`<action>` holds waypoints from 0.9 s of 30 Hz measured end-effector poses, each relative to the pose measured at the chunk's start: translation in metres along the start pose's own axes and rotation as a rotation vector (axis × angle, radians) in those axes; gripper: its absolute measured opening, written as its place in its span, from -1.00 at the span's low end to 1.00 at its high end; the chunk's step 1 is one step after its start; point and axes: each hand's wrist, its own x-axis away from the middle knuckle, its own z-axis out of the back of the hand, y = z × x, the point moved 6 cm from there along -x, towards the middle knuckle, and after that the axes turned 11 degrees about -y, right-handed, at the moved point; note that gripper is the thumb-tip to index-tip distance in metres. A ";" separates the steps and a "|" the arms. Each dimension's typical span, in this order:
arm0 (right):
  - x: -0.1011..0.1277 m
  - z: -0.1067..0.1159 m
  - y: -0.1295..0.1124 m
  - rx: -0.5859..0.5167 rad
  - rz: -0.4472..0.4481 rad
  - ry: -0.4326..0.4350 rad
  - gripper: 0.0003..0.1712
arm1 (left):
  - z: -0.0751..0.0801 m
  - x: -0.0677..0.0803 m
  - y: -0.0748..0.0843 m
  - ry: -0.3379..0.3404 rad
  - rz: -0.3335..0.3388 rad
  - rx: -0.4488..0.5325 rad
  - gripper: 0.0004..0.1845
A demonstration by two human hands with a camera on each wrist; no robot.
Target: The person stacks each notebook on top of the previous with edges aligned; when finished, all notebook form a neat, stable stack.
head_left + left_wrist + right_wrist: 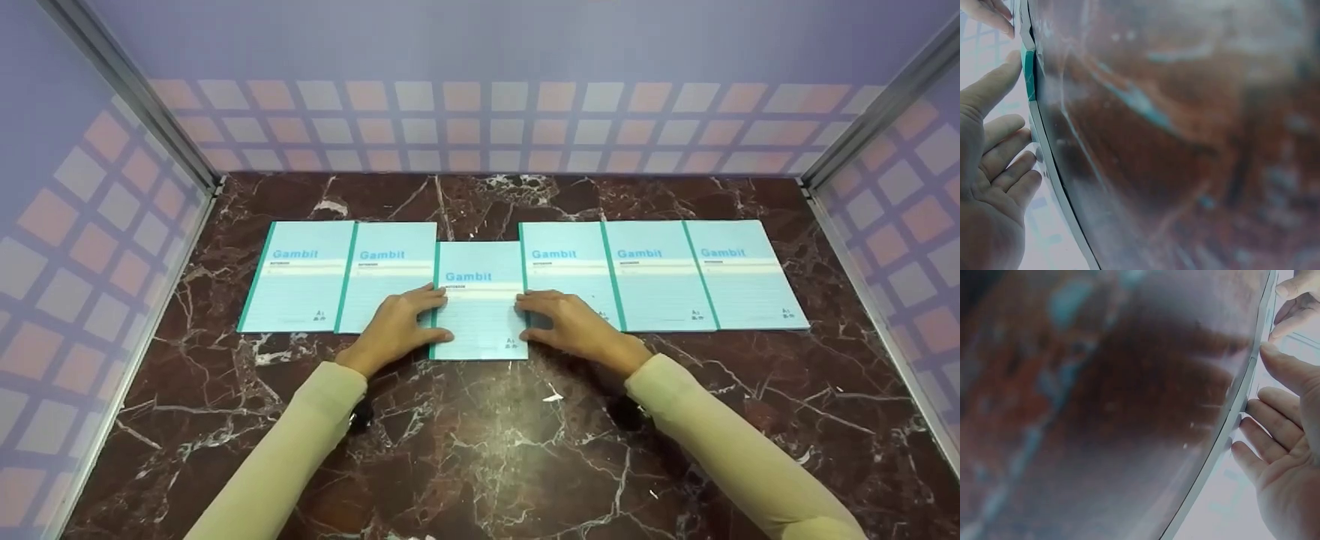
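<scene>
The middle Gambit notebook (484,322) lies flat on the counter (487,450), third from the left in a row of six, set nearer to me than its neighbours. My left hand (397,322) and right hand (566,319) flank it, fingers relaxed rather than clenched, fingertips and thumbs at its two long edges.

For good control, I would apply light, equal pressure from both sides and keep the notebook flat; uneven pressure could skew it or lift an edge over the left pair of notebooks (296,296) or the right-hand three notebooks (660,292).

The notebook is a thin rectangle: pale blue-green cover, fine printed lines, a lighter cross-band and a green spine strip (436,262). The counter is dark red-brown, glossy, marble-patterned, with white veins.
</scene>
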 end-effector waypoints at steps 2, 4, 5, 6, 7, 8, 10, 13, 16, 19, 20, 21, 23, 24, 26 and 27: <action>0.001 0.000 -0.001 0.003 -0.001 0.001 -0.40 | 0.000 0.000 0.001 -0.001 -0.003 0.000 -0.28; 0.001 -0.001 -0.001 0.009 -0.002 0.000 -0.40 | 0.000 0.001 0.001 -0.002 -0.006 -0.001 -0.28; 0.002 -0.001 -0.001 0.011 -0.002 -0.001 -0.40 | 0.000 0.001 0.001 -0.002 -0.008 -0.003 -0.28; 0.002 -0.001 -0.001 0.013 0.000 -0.001 -0.40 | -0.001 0.002 0.002 -0.003 -0.009 -0.005 -0.28; 0.002 -0.002 -0.002 0.015 0.002 -0.001 -0.40 | -0.001 0.002 0.002 -0.003 -0.011 -0.005 -0.28; 0.002 -0.002 -0.002 0.019 0.005 0.001 -0.40 | -0.001 0.002 0.002 -0.002 -0.013 -0.007 -0.28; 0.003 -0.002 -0.003 0.025 0.010 0.004 -0.41 | -0.001 0.003 0.003 -0.003 -0.019 -0.010 -0.28; 0.004 -0.003 -0.004 0.031 0.018 0.006 -0.41 | -0.001 0.005 0.004 -0.004 -0.026 -0.006 -0.29; 0.006 -0.004 -0.005 0.024 0.014 0.001 -0.41 | -0.002 0.007 0.005 -0.009 -0.031 0.001 -0.29; 0.008 -0.004 -0.006 0.018 0.011 -0.001 -0.41 | -0.002 0.009 0.006 -0.011 -0.033 0.003 -0.29; 0.008 -0.004 -0.007 0.016 0.010 0.000 -0.41 | -0.002 0.010 0.006 -0.010 -0.034 0.004 -0.29; 0.008 -0.005 -0.007 0.015 0.012 0.000 -0.41 | -0.002 0.010 0.007 -0.008 -0.034 0.006 -0.29; 0.009 -0.005 -0.008 0.011 0.012 0.002 -0.41 | -0.002 0.012 0.007 -0.007 -0.034 0.012 -0.29; 0.010 -0.005 -0.009 0.010 0.011 0.002 -0.41 | -0.003 0.012 0.007 -0.008 -0.034 0.018 -0.29; 0.010 -0.005 -0.010 0.006 0.010 0.003 -0.41 | -0.003 0.013 0.008 -0.010 -0.033 0.024 -0.30; 0.010 -0.005 -0.010 0.005 0.009 0.004 -0.41 | -0.003 0.014 0.007 -0.011 -0.032 0.029 -0.29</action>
